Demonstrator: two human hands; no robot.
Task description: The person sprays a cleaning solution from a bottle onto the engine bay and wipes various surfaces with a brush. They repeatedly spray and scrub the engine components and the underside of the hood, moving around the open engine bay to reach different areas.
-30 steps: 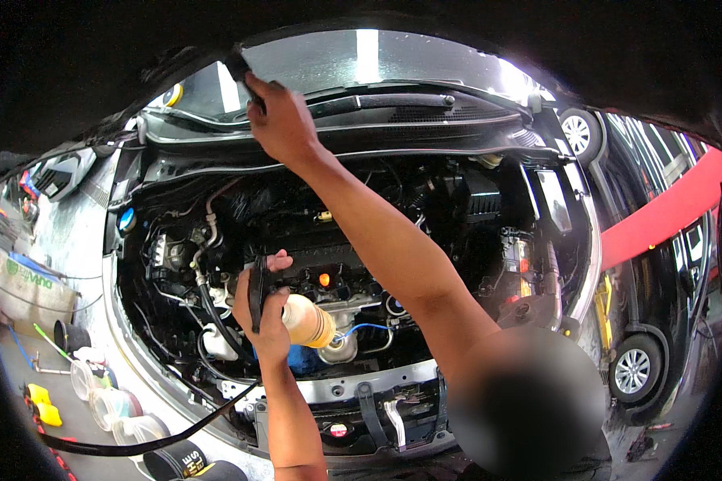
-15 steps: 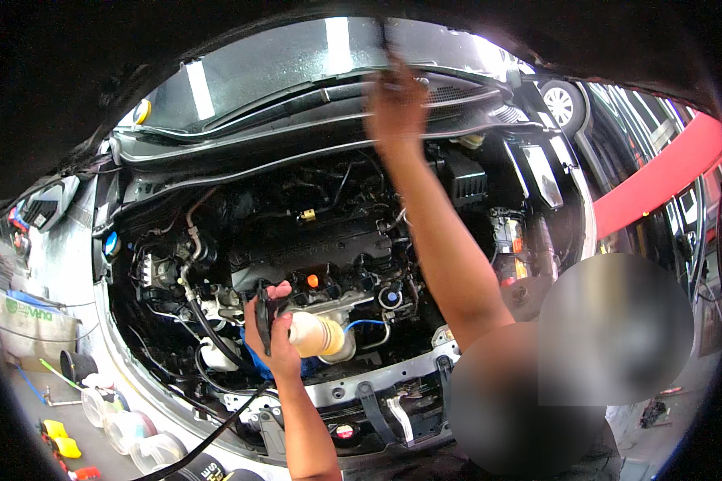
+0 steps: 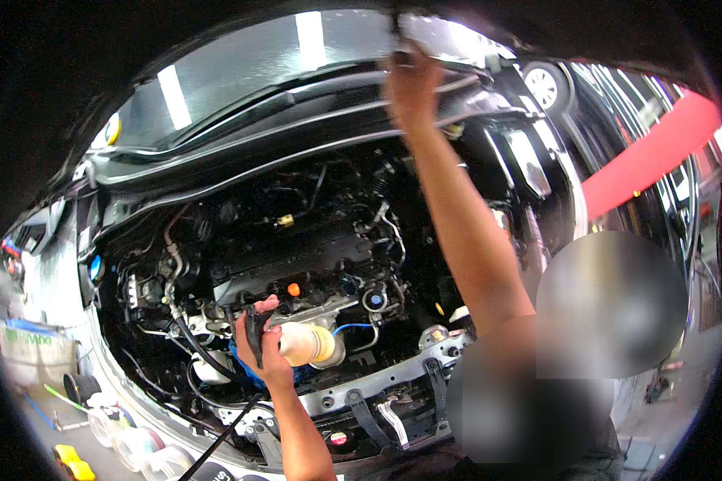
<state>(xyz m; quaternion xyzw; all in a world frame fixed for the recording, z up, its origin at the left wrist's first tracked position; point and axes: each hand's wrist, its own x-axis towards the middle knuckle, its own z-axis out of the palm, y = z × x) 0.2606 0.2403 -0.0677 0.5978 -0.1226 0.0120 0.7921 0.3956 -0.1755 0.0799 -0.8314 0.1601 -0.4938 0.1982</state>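
My left hand (image 3: 261,345) is closed round a black handle (image 3: 257,330) above the front of a car's engine bay. A pale yellow cylindrical bottle (image 3: 306,345) lies on its side against that hand; I cannot tell whether it is joined to the handle. Raised high at the windscreen's lower edge, beneath the bonnet, my right hand (image 3: 413,84) has its fingers curled round a dark thing blurred by motion. Below my arms are the black engine cover (image 3: 289,256) and an orange cap (image 3: 294,289). Blue material shows partly behind my left hand.
A black hose (image 3: 221,441) crosses the front edge near my left wrist. The dark bonnet (image 3: 48,104) arches overhead. At lower left stand clear round tubs (image 3: 140,445) and a yellow object (image 3: 74,463). A red beam (image 3: 654,152) slopes at right beside another car's wheel (image 3: 541,86).
The whole view has shifted, so the engine bay sits further left and higher. My right hand has moved right relative to the car. My left hand keeps its hold beside the bottle.
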